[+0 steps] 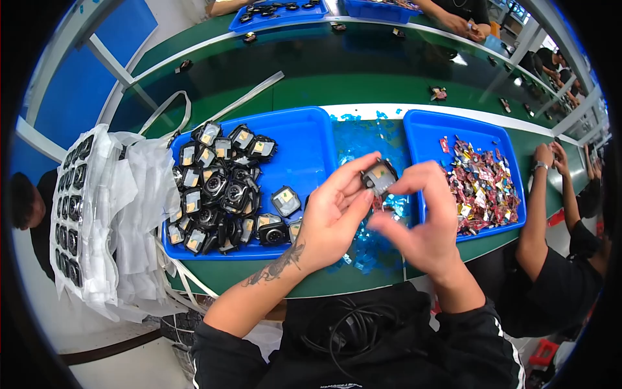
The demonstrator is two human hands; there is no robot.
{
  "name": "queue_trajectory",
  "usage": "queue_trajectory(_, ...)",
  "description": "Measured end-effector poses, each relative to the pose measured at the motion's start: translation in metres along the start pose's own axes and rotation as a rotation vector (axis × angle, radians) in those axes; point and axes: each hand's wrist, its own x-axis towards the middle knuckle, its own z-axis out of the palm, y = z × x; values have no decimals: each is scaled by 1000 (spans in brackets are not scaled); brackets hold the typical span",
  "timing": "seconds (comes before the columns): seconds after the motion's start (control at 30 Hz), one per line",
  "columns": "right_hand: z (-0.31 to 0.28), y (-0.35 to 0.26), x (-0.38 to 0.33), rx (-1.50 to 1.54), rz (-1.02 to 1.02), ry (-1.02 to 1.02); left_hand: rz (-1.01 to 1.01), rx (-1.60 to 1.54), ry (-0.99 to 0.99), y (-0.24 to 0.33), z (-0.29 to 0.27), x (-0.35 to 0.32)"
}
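1. Landmark taken: the casing tray (295,152), blue and shallow, set on the green surface (337,281). Dark watch-like casings (223,185) are heaped toward its left side; its upper right part is left bare.
2. One casing (378,176) is held in the air, just right of the casing tray. It is clamped by the left hand (334,214) between thumb and fingers, its pale inner face turned up. By this edge hold the face is presumably left uncovered and reachable.
3. The right hand (424,217) is brought in from farther right of the casing tray. Its thumb and forefinger are spread apart; the forefinger is held close by the casing's edge. Contact cannot be told.
4. Blue film scraps (364,249) are strewn right of the casing tray, under the hands.
5. A second blue tray (429,150) is placed farther right of the casing tray, filled with small reddish parts (483,188). The two kinds are probably kept apart to avoid mixing, each within easy reach.
6. Left of the casing tray, white packing sheets (139,214) are stacked upright; dark watch-like pieces (74,201) are held in rows in the outermost, likely for spacing.
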Motion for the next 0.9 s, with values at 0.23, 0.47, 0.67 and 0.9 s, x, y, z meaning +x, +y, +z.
queue_trajectory(0.23, -3, 2, -15, 312, 372, 21, 177, 348, 10, 13, -5, -2)
queue_trajectory(0.47, -17, 15, -17, 924, 760, -139, 607, 1007, 12, 12, -4, 0)
queue_trajectory(0.67, -22, 19, -13, 867, 712, -269, 597, 1040, -34, 11, -6, -1)
queue_trajectory(0.9, -21, 5, -26, 760, 659, -108, -157, 341, -33, 20, 0, -2)
